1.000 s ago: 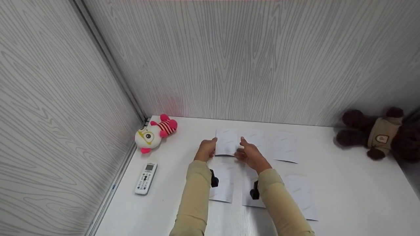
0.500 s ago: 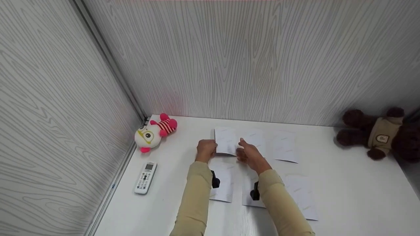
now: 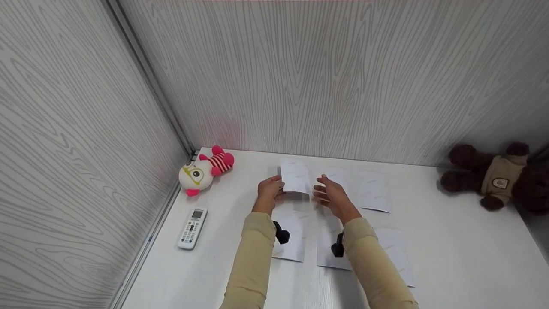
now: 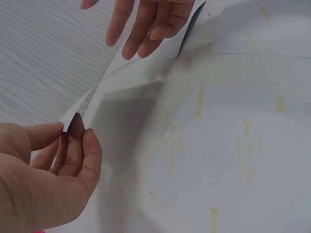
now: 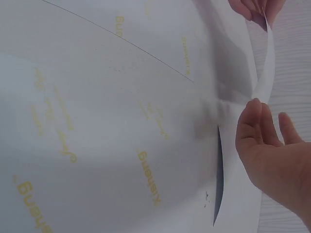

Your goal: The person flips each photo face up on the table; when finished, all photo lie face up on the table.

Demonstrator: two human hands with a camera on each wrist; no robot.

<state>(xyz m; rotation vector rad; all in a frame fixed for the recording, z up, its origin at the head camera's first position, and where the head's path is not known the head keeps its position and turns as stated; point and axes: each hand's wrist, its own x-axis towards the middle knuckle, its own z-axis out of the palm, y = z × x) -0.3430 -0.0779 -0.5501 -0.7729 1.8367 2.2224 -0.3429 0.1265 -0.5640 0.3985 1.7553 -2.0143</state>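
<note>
My left hand (image 3: 269, 192) pinches the left edge of a white photo paper sheet (image 3: 294, 176), raised off the table. In the left wrist view a corner of that sheet shows between thumb and fingers, its underside dark. My right hand (image 3: 334, 196) hovers by the sheet's right edge, fingers loosely extended; the right wrist view shows its fingertips (image 5: 253, 103) close to the bowed sheet, and contact is hard to tell. Other white sheets lie in two rows: a far-middle one (image 3: 332, 173), a far-right one (image 3: 373, 191) and a near-left one (image 3: 291, 240). Yellow lettering marks them.
On the white table (image 3: 231, 240), a remote control (image 3: 192, 229) lies at left, with a pink-and-white plush toy (image 3: 203, 171) behind it. A brown teddy bear (image 3: 499, 178) lies at far right. Grey wood-grain panels (image 3: 300, 86) rise at the back and left.
The left hand has lifted the sheet off the table, up and toward the back. The right hand has moved slightly right, its fingers spreading. The other sheets stay put.
</note>
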